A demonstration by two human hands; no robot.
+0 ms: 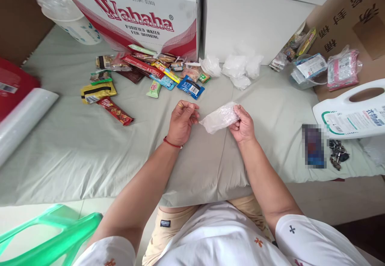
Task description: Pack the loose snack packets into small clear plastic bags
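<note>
My right hand (pixel 243 124) is closed on a small clear plastic-wrapped packet (pixel 219 118), held just above the pale green sheet (pixel 90 145). My left hand (pixel 182 120) is curled beside the packet's left end, thumb and fingers pinched at its edge; a red cord circles that wrist. Beyond the hands lies a scatter of several snack packets (pixel 141 73), among them a blue one (pixel 190 87) and a red bar (pixel 115 110).
A Wahaha water carton (pixel 141 13) and a white box (pixel 255 17) stand at the back. Crumpled clear bags (pixel 237 68) lie by them. A white jug (pixel 349 109), keys (pixel 338 153), a film roll (pixel 24 117) and a green plastic stool (pixel 51 234) surround the sheet.
</note>
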